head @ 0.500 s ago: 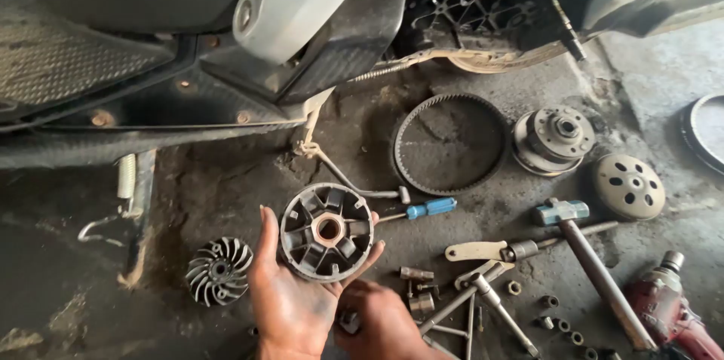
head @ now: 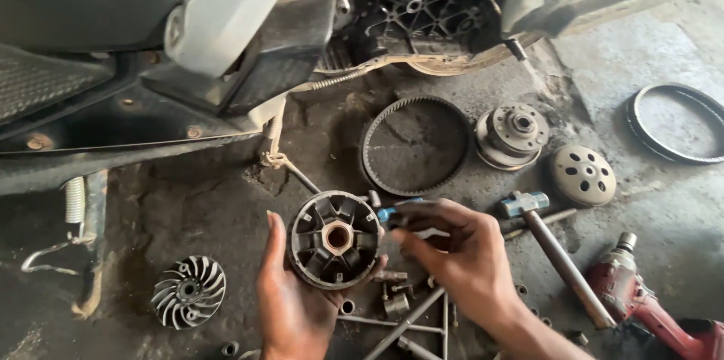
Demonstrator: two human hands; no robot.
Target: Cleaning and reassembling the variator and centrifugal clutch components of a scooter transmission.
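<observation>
My left hand [head: 290, 303] holds a round metal variator pulley [head: 335, 238] upright on its palm, its ribbed inner face and copper-coloured centre bush toward me. My right hand [head: 456, 251] hovers just right of the pulley, fingers curled near a blue-handled tool [head: 390, 213] that lies behind them. Whether it grips the tool cannot be told.
On the oily floor lie a toothed drive belt [head: 415, 145], a clutch assembly [head: 513, 136], a holed round cover [head: 582, 174], a second belt [head: 675, 122], a hammer [head: 554, 251], a red power tool [head: 648, 307], a finned fan disc [head: 188, 291] and several small bolts. A scooter body [head: 226, 36] stands above.
My right hand has risen from below the pulley to its right side, near the blue-handled tool. The view has shifted slightly.
</observation>
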